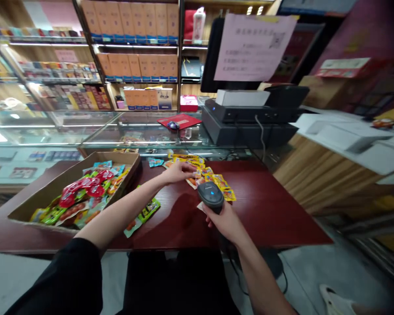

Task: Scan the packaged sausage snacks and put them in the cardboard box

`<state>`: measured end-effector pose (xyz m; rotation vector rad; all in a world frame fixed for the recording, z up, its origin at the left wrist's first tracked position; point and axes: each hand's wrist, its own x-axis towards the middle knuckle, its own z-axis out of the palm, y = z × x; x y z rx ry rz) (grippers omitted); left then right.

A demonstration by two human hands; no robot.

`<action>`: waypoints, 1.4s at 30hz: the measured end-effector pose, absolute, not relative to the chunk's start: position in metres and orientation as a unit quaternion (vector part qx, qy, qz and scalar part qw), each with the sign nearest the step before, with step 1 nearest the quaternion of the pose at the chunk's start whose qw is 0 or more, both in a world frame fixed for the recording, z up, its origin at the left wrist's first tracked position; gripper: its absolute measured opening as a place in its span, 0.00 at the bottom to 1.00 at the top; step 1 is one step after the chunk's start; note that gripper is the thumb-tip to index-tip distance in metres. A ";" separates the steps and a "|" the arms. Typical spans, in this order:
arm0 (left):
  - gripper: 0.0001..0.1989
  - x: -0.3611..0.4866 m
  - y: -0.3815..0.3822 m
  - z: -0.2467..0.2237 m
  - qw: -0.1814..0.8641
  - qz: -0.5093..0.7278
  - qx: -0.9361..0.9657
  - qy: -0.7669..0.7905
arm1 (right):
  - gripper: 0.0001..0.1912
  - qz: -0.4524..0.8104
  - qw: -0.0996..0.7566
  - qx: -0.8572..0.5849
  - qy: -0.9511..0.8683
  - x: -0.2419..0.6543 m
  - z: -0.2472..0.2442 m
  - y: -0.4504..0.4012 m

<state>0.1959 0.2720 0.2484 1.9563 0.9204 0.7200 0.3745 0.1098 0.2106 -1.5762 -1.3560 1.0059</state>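
My left hand [180, 171] reaches over the table with thumb and fingers brought together at the edge of a small snack packet [198, 173]. Around it lie several yellow snack packets [219, 181] in loose rows, some overlapping. My right hand [225, 220] is wrapped round the handle of a dark barcode scanner [210, 195], which has a small blue light on top. The scanner's head is just in front of the packets and covers some of them. Under my left forearm lie green snack packets [148, 210], and a blue packet [155, 162] rests farther back.
At left, an open cardboard box [26, 209] holds many mixed snack packets on the dark red table [269, 210]. Behind stand a glass counter [101, 127], a red mouse pad [187, 121] with a mouse, and a monitor [213, 57] above a cash drawer [229, 129].
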 end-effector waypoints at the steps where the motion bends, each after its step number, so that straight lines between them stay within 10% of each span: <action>1: 0.15 0.209 0.273 0.242 0.377 0.267 0.813 0.354 | 0.17 0.392 0.407 -0.628 -0.534 0.383 0.211 0.107; 9: 0.19 0.263 0.263 0.211 0.056 0.077 0.941 0.324 | 0.16 0.359 0.432 -0.651 -0.510 0.423 0.210 0.088; 17: 0.15 0.284 0.256 0.207 -0.017 0.064 0.945 0.320 | 0.17 0.362 0.455 -0.636 -0.507 0.426 0.202 0.081; 25: 0.10 0.249 0.280 0.210 0.150 0.125 0.878 0.438 | 0.19 0.379 0.443 -0.622 -0.523 0.407 0.207 0.084; 33: 0.11 0.168 0.268 0.196 0.645 0.365 0.457 0.492 | 0.16 0.401 0.441 -0.585 -0.550 0.362 0.200 0.098; 42: 0.10 0.103 0.238 0.210 0.730 0.491 0.220 0.422 | 0.13 0.436 0.396 -0.538 -0.603 0.293 0.202 0.108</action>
